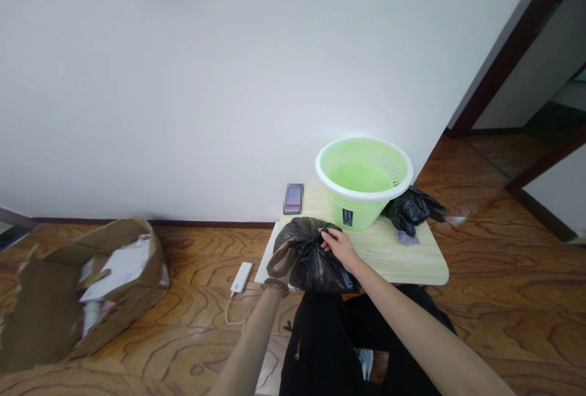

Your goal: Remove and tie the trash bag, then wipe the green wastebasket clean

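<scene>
A full black plastic bag (323,271) rests at the near left of a small light-wood table, close to my knees. Its top is gathered into a twist with creases fanning out. My left hand (284,260) is closed on the bag's left side, and a loop of the dark plastic crosses over it; some of its fingers are hidden. At the gathered top, my right hand (336,244) pinches a bit of the plastic between thumb and fingers.
A green basket with a white rim (326,183) stands on the table (398,265) by the wall. Right of it lies a crumpled black bag (414,208). A blurred phone (293,199) is at the back left. On the floor are a white power strip (242,277) and an open cardboard box (50,304).
</scene>
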Motion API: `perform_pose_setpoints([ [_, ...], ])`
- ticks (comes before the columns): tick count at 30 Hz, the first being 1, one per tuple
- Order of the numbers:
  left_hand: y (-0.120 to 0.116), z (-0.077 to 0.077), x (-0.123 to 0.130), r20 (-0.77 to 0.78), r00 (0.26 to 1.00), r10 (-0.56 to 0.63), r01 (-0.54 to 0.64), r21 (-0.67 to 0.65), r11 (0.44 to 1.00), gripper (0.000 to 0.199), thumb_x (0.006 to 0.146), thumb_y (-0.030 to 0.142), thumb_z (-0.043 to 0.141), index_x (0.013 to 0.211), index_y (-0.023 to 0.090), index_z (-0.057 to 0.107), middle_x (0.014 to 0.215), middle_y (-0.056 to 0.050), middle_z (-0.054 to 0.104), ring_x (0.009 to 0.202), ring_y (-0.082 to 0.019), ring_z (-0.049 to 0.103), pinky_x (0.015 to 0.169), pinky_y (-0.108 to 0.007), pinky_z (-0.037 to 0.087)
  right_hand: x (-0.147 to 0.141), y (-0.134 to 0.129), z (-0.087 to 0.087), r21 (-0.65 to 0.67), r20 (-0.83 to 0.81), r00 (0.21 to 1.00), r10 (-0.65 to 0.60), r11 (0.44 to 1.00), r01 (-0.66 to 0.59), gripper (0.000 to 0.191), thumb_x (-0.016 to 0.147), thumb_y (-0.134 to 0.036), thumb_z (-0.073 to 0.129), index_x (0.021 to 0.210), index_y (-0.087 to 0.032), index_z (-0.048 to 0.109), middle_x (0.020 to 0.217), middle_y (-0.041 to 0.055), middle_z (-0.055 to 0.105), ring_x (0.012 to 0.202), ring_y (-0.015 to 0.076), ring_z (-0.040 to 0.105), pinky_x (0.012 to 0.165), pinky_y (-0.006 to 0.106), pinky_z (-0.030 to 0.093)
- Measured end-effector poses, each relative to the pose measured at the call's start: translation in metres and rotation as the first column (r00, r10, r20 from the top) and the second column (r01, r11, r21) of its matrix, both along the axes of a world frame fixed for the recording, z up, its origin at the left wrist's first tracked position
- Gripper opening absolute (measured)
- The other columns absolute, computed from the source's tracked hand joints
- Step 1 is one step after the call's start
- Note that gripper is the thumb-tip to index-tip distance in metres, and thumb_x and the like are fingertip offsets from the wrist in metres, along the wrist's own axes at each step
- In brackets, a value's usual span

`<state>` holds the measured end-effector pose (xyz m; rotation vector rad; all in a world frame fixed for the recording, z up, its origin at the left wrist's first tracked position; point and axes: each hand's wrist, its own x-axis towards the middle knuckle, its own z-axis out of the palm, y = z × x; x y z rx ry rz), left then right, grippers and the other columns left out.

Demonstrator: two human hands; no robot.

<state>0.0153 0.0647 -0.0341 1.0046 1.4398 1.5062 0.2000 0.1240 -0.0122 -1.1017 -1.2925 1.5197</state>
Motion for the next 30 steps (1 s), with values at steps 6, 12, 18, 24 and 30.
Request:
perform_pose_setpoints([
  [6, 0.007, 0.021, 0.011, 0.197, 0.977, -0.082, 0.109, -0.129, 0.986, 0.044, 0.061, 0.031, 0.075, 0.102, 0.018, 0.067, 0.102, -0.01, 0.067, 0.096, -0.025, 0.061, 0.082, -0.037, 0.048, 0.001, -0.002, -0.001, -0.001, 0.025, 1.0, -0.012, 1.0, 0.012, 0.037, 0.073, -0.045, 0.061, 0.096, -0.017, 0.065, 0.076, 0.0025, 0.064, 0.061, 0.0114, 0.057, 0.055, 0.023, 0.046],
  [12, 0.025, 0.029, 0.022, 0.367, 0.93, -0.011, 0.026, -0.036, 0.999, 0.039, 0.074, 0.045, 0.062, 0.095, 0.013, 0.066, 0.094, -0.011, 0.067, 0.09, -0.02, 0.061, 0.082, -0.033, 0.045, 0.002, -0.004, 0.007, -0.086, -0.142, 0.989, 0.044, 0.995, -0.057, 0.036, 0.077, -0.048, 0.057, 0.094, -0.017, 0.064, 0.089, 0.0064, 0.065, 0.069, 0.0124, 0.06, 0.053, 0.021, 0.045],
  [18, 0.037, 0.034, 0.029, 0.604, 0.796, -0.034, -0.026, 0.09, 0.996, 0.027, 0.076, 0.041, 0.061, 0.069, 0.015, 0.057, 0.061, 0.001, 0.054, 0.065, -0.013, 0.058, 0.075, -0.03, 0.045, -0.001, 0.0, 0.016, -0.198, -0.349, 0.934, 0.071, 0.969, -0.148, 0.033, 0.078, -0.051, 0.055, 0.085, -0.018, 0.054, 0.105, 0.0092, 0.062, 0.068, 0.0111, 0.06, 0.048, 0.02, 0.043],
  [24, 0.036, 0.032, 0.023, 0.569, 0.821, -0.042, 0.01, 0.06, 0.998, 0.022, 0.073, 0.033, 0.066, 0.084, 0.014, 0.062, 0.071, -0.001, 0.06, 0.072, -0.014, 0.06, 0.079, -0.031, 0.045, -0.005, 0.0, 0.005, -0.037, -0.111, 0.992, 0.058, 0.997, -0.063, 0.032, 0.071, -0.038, 0.064, 0.096, -0.019, 0.056, 0.097, 0.0048, 0.061, 0.068, 0.0109, 0.059, 0.053, 0.022, 0.046],
  [30, 0.009, 0.014, 0.008, 0.305, 0.943, -0.136, 0.145, -0.007, 0.989, 0.044, 0.061, 0.022, 0.076, 0.103, 0.016, 0.065, 0.108, -0.008, 0.064, 0.103, -0.021, 0.057, 0.096, -0.036, 0.038, 0.01, 0.006, 0.0, 0.171, 0.179, 0.983, 0.031, 0.983, -0.062, 0.029, 0.073, -0.028, 0.06, 0.101, -0.021, 0.061, 0.09, 0.0027, 0.062, 0.06, 0.0099, 0.056, 0.055, 0.025, 0.048],
])
